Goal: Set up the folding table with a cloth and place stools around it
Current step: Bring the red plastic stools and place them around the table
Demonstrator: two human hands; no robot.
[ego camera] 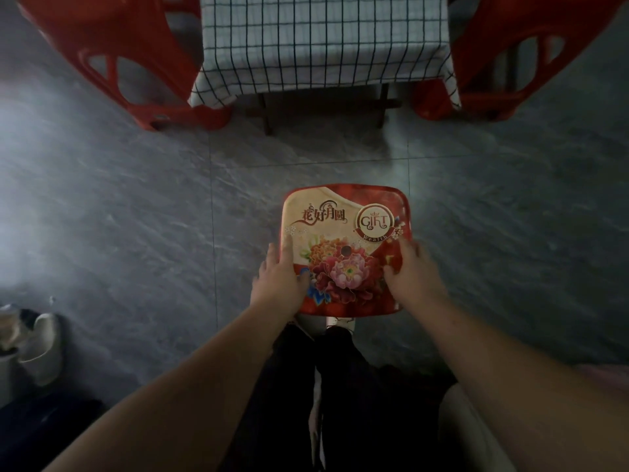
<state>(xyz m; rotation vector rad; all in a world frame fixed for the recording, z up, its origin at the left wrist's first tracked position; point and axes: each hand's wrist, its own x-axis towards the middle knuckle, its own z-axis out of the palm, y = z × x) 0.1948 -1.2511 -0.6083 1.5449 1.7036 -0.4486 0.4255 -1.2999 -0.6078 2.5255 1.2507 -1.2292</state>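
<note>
1. Dark trousers (357, 403) fill the bottom of the view, with both bare forearms reaching forward over them.
2. Pale shoes (41, 345) sit on the floor (119, 216) at the near left, well apart from everything else.
3. The left hand (282, 281) holds the left edge of the printed stool (343, 233): its thumb lies on the seat top and its fingers wrap the side.
4. The right hand (413, 270) grips the right edge the same way, thumb on top near the flower print and fingers over the side.
5. The printed stool is between the two hands, just ahead of the person's feet and over the grey tiled floor. Only its red, floral seat shows; its legs are hidden beneath, so I cannot tell if it touches the floor.
6. Farther on stands the worktop (266, 112), its dark legs showing below a white cloth (323, 39) with a dark grid, which hangs over the near edge.
7. A red stool on the left (112, 52) and a red stool on the right (531, 46) stand just beside the worktop, one at each side.
</note>
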